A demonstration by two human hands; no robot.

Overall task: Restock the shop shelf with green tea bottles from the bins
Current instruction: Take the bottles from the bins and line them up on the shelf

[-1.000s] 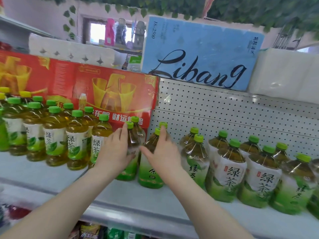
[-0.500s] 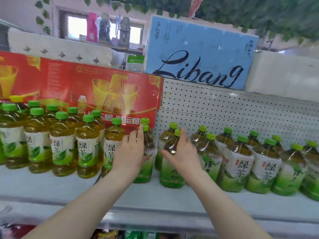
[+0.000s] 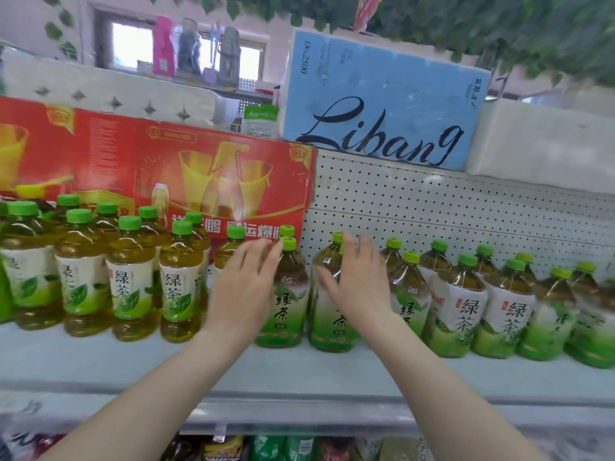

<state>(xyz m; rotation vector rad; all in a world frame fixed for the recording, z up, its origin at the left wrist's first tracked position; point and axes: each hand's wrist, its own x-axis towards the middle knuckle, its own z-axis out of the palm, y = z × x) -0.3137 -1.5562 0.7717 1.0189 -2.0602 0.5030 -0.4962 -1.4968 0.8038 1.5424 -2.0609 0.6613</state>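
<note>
Placement looks nearly done: left hand and right hand, fingers straight and apart, lie against two green tea bottles on the shelf; next likely means letting go and fetching more.

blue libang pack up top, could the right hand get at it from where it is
Probably yes: the right hand is open and holds nothing, and the blue Libang pack stands above it with its front bare.

White shelf lined with green tea bottles, left hand and right hand straight-fingered at two middle ones.
</note>
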